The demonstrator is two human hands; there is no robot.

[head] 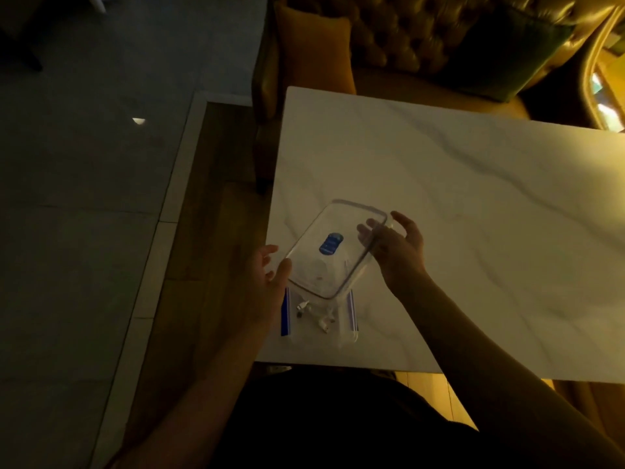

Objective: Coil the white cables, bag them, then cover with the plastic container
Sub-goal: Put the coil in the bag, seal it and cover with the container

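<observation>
Sofa behind table, container over bag
</observation>
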